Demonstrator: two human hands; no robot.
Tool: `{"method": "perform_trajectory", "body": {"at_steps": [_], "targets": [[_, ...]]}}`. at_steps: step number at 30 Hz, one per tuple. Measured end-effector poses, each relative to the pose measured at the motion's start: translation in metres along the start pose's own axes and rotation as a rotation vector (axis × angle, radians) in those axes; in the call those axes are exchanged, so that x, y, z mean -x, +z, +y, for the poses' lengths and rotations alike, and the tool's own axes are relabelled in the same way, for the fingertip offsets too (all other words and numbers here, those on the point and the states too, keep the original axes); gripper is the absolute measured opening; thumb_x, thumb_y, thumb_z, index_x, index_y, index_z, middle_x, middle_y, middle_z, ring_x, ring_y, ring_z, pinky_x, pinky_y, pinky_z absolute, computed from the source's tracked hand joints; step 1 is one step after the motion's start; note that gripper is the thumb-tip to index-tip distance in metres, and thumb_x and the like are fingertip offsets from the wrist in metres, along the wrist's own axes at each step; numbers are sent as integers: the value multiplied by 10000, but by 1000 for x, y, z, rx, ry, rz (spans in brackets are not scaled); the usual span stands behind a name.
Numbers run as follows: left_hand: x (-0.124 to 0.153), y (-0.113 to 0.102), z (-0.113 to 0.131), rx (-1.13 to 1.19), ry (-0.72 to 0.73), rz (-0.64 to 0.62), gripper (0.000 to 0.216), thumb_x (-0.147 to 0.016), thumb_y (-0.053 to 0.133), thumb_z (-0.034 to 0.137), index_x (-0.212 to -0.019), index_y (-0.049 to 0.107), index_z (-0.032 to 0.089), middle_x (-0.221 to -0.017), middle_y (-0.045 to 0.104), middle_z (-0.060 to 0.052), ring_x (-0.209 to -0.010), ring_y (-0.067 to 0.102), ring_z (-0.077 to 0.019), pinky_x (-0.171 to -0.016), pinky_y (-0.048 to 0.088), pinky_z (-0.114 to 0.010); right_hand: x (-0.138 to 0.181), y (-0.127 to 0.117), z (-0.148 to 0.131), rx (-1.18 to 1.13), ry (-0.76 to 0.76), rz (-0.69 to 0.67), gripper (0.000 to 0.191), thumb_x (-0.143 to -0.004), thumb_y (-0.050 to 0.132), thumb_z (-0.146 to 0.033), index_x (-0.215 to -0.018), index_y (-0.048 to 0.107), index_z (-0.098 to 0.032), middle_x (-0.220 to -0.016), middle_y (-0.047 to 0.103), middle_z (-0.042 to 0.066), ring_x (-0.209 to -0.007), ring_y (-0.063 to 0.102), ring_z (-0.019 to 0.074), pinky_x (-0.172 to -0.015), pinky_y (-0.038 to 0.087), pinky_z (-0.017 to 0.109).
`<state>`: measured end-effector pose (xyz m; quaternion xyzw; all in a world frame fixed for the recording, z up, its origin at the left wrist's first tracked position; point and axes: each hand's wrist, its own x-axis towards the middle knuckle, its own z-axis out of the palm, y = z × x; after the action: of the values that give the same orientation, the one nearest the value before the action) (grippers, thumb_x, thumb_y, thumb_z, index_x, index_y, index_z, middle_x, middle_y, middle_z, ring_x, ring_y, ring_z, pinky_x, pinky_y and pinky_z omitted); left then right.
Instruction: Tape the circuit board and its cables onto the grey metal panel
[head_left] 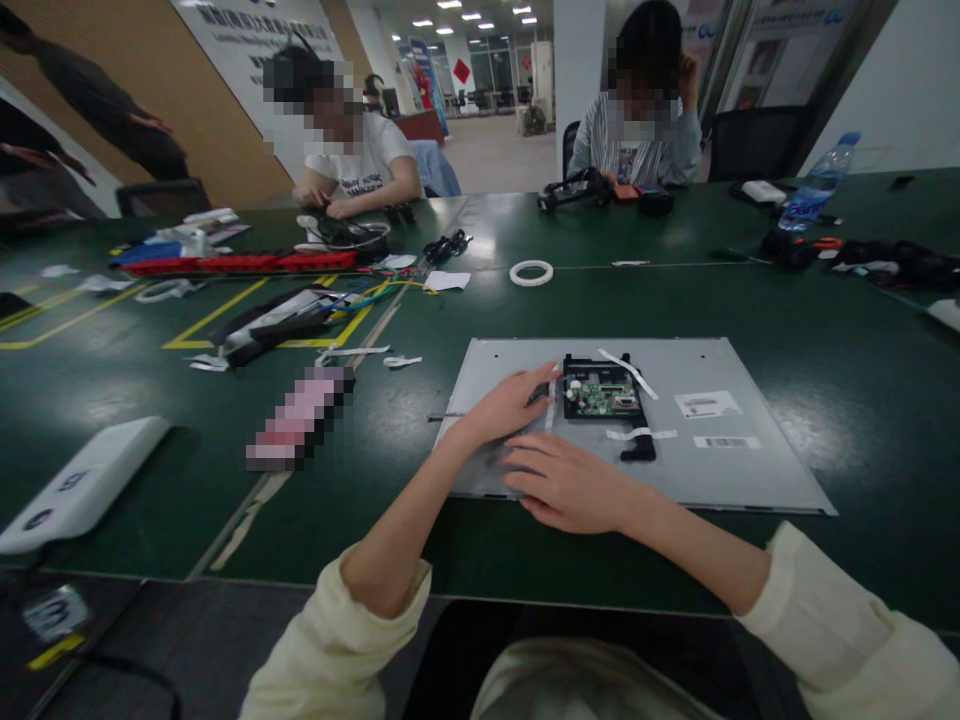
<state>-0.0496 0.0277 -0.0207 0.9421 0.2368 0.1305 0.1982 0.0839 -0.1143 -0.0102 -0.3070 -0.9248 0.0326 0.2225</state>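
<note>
A flat grey metal panel [712, 470] lies on the green table in front of me. On it sits a green circuit board [604, 397] in a black frame, with white tape strips [630, 372] across the frame. My left hand [517, 400] rests on the panel just left of the board, fingers stretched out near a vertical tape strip. Lower down, my right hand [566, 480] lies over the panel's near edge with its fingers spread, pointing left. Neither hand shows anything held. What is under the palms is hidden.
A phone [300, 420] and a white device [86, 485] lie to the left. Beyond them are a black-and-white bundle with wires [281, 320] and a red strip [240, 262]. A tape roll [531, 273] lies past the panel; a water bottle [817, 185] stands far right. Two people sit opposite.
</note>
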Motion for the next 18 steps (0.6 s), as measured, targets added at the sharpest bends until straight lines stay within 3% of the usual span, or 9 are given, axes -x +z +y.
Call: {"method": "perform_trajectory", "body": {"at_steps": [7,13,18], "targets": [[3,-4,4,-63,-19,20,583,-883,493,272,-1428,297,201,-1425,445,-77,-1237,483,-210,-1047,377,-377,0,2,2,-27,-7,8,247,-889,494,-220,-1095,587,-121,-1233,541,107,-1261,365,224,-1062,348,388],[1,-5,2,-130,-53,80,577,-861,533,268,-1402,342,205,-1232,625,-43,-1156,550,-210,-1053,353,-414,1,5,3,-49,-11,11,250,-896,484,-221,-1100,587,-121,-1227,546,111,-1271,356,231,-1063,348,401],[-1,-3,-1,-181,-38,55,497,-872,513,259,-1355,415,193,-1230,625,-60,-1086,595,-197,-1040,361,-411,1,5,3,-57,-5,1,239,-895,486,-219,-1089,590,-126,-1224,550,113,-1257,370,224,-1051,359,403]]}}
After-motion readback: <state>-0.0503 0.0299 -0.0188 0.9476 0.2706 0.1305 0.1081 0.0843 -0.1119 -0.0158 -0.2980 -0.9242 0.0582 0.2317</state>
